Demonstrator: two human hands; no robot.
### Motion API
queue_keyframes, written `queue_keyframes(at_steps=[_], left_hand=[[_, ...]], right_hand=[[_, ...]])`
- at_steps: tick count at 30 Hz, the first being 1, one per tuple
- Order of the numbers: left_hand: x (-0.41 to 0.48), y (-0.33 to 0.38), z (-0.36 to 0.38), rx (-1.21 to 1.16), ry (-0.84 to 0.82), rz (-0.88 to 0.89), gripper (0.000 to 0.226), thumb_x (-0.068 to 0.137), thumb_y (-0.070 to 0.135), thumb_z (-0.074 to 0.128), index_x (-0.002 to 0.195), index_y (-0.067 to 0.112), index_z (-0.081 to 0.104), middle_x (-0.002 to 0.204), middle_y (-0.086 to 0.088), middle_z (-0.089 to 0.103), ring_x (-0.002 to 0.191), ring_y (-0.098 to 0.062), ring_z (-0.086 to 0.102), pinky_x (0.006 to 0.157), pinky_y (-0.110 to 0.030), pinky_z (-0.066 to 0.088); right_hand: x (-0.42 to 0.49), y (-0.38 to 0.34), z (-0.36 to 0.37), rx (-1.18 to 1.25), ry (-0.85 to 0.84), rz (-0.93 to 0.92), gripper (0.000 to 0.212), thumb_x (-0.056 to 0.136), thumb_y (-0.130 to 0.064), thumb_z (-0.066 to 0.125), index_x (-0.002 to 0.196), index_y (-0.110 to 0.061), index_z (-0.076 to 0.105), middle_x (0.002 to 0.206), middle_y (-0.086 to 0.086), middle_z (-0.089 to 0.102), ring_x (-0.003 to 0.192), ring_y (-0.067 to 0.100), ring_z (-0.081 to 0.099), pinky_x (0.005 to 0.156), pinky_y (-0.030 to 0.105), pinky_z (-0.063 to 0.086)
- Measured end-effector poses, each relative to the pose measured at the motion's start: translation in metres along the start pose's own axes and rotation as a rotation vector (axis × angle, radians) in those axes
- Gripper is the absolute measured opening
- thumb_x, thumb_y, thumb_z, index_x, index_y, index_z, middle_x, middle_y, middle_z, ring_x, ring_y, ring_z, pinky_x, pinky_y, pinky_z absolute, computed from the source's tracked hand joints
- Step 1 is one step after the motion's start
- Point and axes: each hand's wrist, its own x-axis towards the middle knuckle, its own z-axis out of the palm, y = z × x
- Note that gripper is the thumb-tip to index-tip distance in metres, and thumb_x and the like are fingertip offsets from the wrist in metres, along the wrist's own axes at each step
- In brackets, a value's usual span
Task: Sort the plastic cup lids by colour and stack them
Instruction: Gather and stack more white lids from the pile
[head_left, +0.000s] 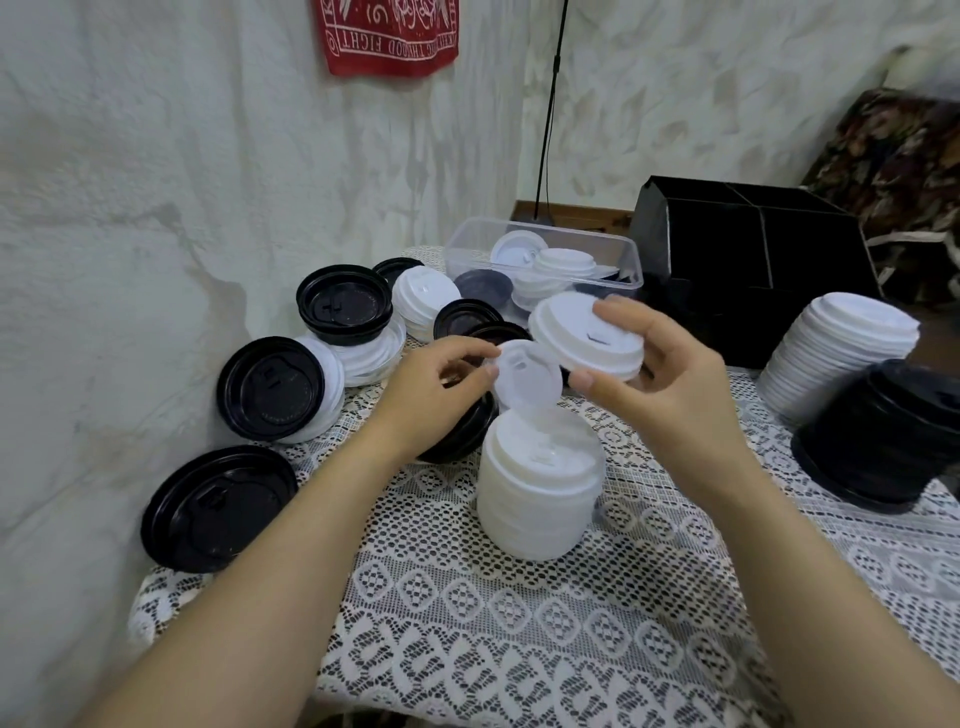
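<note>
Three tall lid stacks are counted on the table (519, 649): one white stack (540, 509) at the middle, a second white stack (836, 358) and one black stack (883, 441) at the right edge. At least six loose black lids (218, 509) are seen along the left edge. One clear tub (635, 270) and one black organiser (753, 260) are set at the far edge.

Right hand (670, 374) grips domed white lid (582, 332); left hand (431, 395) pinches tilted white lid (527, 376) above white stack (540, 499).

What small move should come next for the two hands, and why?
Probably lower the white lid that the left hand pinches flat onto the white stack. It is tilted just over that stack, and the right hand holds more white lids.
</note>
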Motion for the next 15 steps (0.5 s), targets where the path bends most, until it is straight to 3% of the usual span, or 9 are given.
queue_keyframes(at_steps=[3,8,12,15], left_hand=[[0.000,-0.006,0.001,0.074,-0.065,0.022,0.027,0.085,0.033,0.064,0.107,0.021,0.070,0.113,0.009,0.067,0.100,-0.004,0.062,0.090,-0.019,0.048],[0.002,-0.009,0.002,0.129,-0.123,0.039,0.027,0.080,0.026,0.070,0.105,0.015,0.074,0.122,0.006,0.063,0.107,-0.006,0.061,0.097,-0.030,0.048],[0.002,-0.008,0.003,0.123,-0.099,0.028,0.017,0.084,0.016,0.072,0.101,0.014,0.074,0.114,0.009,0.063,0.100,-0.007,0.063,0.096,-0.031,0.049],[0.002,-0.006,0.003,0.108,-0.090,0.018,0.015,0.085,0.012,0.071,0.100,0.015,0.073,0.109,0.012,0.062,0.096,-0.003,0.062,0.094,-0.024,0.048]], right_hand=[[-0.021,-0.006,0.003,0.018,-0.094,-0.026,0.056,0.064,-0.032,0.088,0.114,-0.026,0.064,0.128,0.003,0.061,0.119,0.013,0.059,0.100,0.032,0.050],[-0.045,-0.004,0.008,-0.019,-0.221,-0.055,0.060,0.061,-0.060,0.081,0.114,-0.034,0.069,0.127,-0.004,0.051,0.123,0.008,0.051,0.096,0.019,0.044],[-0.049,0.002,0.011,-0.052,-0.280,-0.022,0.058,0.060,-0.063,0.081,0.112,-0.041,0.069,0.127,0.000,0.047,0.120,0.007,0.051,0.097,0.020,0.044],[-0.047,0.003,0.012,-0.071,-0.301,-0.018,0.056,0.059,-0.050,0.083,0.112,-0.040,0.068,0.128,0.001,0.047,0.120,0.006,0.051,0.097,0.018,0.042]])
